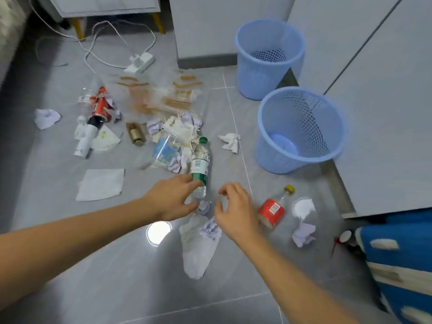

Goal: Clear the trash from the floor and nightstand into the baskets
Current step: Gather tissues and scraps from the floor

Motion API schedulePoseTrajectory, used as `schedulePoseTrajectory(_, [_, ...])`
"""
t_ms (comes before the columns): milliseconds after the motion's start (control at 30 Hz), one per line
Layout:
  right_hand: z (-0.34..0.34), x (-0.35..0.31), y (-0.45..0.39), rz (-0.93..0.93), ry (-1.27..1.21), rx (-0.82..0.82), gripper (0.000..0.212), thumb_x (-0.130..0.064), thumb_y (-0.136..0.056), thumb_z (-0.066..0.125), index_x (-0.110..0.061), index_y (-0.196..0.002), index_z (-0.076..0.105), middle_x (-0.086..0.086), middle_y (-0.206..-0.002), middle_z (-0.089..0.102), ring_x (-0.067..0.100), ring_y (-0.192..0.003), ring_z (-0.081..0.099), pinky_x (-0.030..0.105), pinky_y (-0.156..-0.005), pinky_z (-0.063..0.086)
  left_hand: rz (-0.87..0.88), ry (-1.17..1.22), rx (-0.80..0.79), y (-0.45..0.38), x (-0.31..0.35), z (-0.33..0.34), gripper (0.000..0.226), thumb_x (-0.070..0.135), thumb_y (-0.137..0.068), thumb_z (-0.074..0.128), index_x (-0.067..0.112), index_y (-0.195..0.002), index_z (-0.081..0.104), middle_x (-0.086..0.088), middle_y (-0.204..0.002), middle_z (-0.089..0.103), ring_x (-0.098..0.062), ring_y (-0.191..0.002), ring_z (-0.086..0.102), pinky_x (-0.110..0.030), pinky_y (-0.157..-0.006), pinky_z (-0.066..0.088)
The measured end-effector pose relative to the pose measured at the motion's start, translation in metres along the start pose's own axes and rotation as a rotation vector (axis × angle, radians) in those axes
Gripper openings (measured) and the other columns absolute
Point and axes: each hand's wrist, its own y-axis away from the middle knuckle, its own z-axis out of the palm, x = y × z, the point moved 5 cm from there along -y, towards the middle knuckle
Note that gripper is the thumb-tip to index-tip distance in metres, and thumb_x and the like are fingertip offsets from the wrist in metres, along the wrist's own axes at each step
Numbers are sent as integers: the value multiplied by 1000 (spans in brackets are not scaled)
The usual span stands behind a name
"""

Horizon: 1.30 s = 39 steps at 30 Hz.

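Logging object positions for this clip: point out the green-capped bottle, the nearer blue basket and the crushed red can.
green-capped bottle [199, 163], head view, on its white label.
nearer blue basket [261, 118], head view, on its left rim.
crushed red can [101, 107], head view, on its red side.

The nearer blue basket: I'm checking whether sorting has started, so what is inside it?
The nearer blue basket shows only its bare blue bottom and mesh wall; no trash is visible. The near wall hides part of the floor inside.

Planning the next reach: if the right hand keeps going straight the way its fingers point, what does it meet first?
Probably the green-capped water bottle, which the left hand already grips low down. The right hand points up-left toward it; depth is unclear.
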Motion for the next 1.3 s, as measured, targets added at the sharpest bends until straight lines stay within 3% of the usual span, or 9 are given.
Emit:
schedulePoseTrajectory(133, [62, 37, 34, 72, 172, -249, 28, -30, -81, 58, -20, -107, 53, 2, -118, 46, 28, -110, 49, 37, -85, 47, 143, -77, -132, -24, 9, 48, 45, 46, -97, 51, 29, -139, 50, 1, -130, 54, -23, -119, 57, -37, -80, 52])
schedulePoseTrajectory(333, [105, 53, 53, -89, 326, -349, 54, -46, -82, 65, -30, -131, 48, 1, -137, 39, 28, -123, 40, 41, -100, 47, 246, -259, -219, -36, 0, 97, 41, 29, -93, 54, 28, -133, 50, -1, -132, 48, -28, -117, 57, -39, -72, 51])
schedulePoseTrajectory(500, [117, 48, 50, -153, 381, -263, 35, -43, -81, 74, -27, -110, 61, 3, -118, 49, 30, -107, 52, 41, -86, 54, 230, -336, -284, -34, -11, 130, 40, 21, -97, 49, 29, -136, 49, -2, -137, 44, -27, -120, 56, -39, -74, 48])
schedulePoseTrajectory(600, [107, 47, 46, -139, 324, -293, 25, -32, -88, 67, -20, -106, 57, 9, -120, 43, 35, -111, 47, 48, -91, 51, 227, -282, -247, -35, -16, 129, 36, 26, -96, 49, 30, -131, 50, 0, -131, 46, -24, -116, 57, -39, -74, 47])
schedulePoseTrajectory(700, [68, 32, 33, -197, 249, -315, 22, -28, -90, 61, -15, -104, 50, 12, -123, 38, 37, -109, 45, 53, -89, 48, 272, -86, -181, -21, -13, 102, 26, 37, -91, 51, 37, -117, 48, 6, -113, 48, -21, -99, 62, -39, -68, 49])
schedulePoseTrajectory(867, [-63, 0, -3, -396, 146, -126, 21, -32, -90, 63, -20, -99, 48, 1, -114, 39, 20, -95, 48, 35, -71, 44, 306, 80, 133, -18, 15, -12, 27, 56, -92, 50, 41, -113, 54, 20, -94, 45, -5, -70, 55, -27, -56, 49])
schedulePoseTrajectory(1067, [-200, 45, -73, -195, 137, 252, 23, -34, -89, 68, -18, -94, 53, -2, -99, 45, 18, -82, 53, 39, -72, 49, 380, 211, 483, -98, 97, -126, 32, 49, -90, 61, 30, -116, 54, 18, -85, 48, -10, -72, 54, -32, -63, 48])
schedulePoseTrajectory(1133, [-217, 70, -92, -117, 173, 302, 24, -36, -87, 66, -19, -95, 51, -1, -99, 46, 19, -82, 54, 45, -73, 50, 335, 252, 505, -132, 117, -135, 31, 44, -89, 65, 28, -114, 54, 16, -82, 49, -13, -74, 52, -34, -65, 49])
schedulePoseTrajectory(1300, [-227, 118, -124, 2, 237, 324, 29, -41, -86, 68, -21, -100, 54, 2, -103, 49, 28, -88, 61, 44, -76, 51, 241, 168, 432, -205, 140, -118, 32, 44, -86, 64, 23, -108, 55, 1, -103, 64, -24, -96, 59, -37, -69, 47])
